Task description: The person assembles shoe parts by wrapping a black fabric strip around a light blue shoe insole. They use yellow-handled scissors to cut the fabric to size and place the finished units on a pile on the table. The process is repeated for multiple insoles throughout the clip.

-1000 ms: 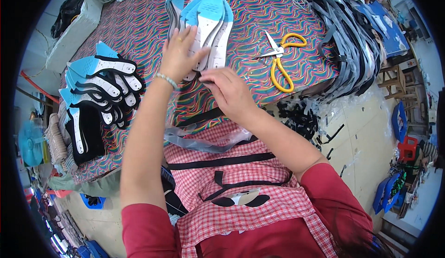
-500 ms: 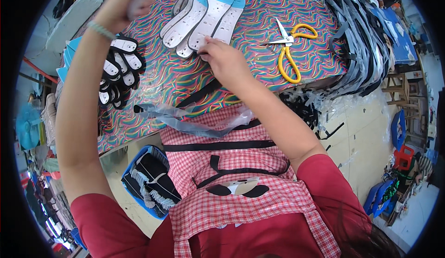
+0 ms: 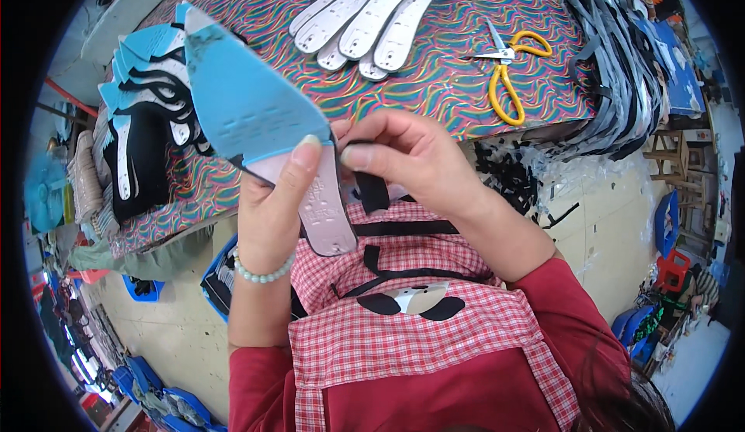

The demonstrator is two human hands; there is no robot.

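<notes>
My left hand (image 3: 268, 211) grips a shoe insole (image 3: 252, 98) with a blue front and a pale pinkish heel, its thumb lying across the upper face. The insole slants over my lap, heel toward me. Beside its right edge, my right hand (image 3: 423, 156) pinches a black strip (image 3: 373, 192) between thumb and fingers, and the strip's end hangs down. Whether the strip is joined to the insole edge, I cannot tell. Farther off, several blue-and-white insoles (image 3: 365, 13) lie fanned on the table.
Yellow-handled scissors (image 3: 505, 54) lie spread on the patterned tablecloth (image 3: 458, 90). More insoles with black edging (image 3: 155, 52) are heaped at the left. Black and grey strips (image 3: 613, 83) drape over the table's right end. A checked apron (image 3: 419, 350) covers my lap.
My left hand has come down from the far left and now holds an insole over my lap. My right hand has left the fanned insoles and moved nearer, pinching a black strip.
</notes>
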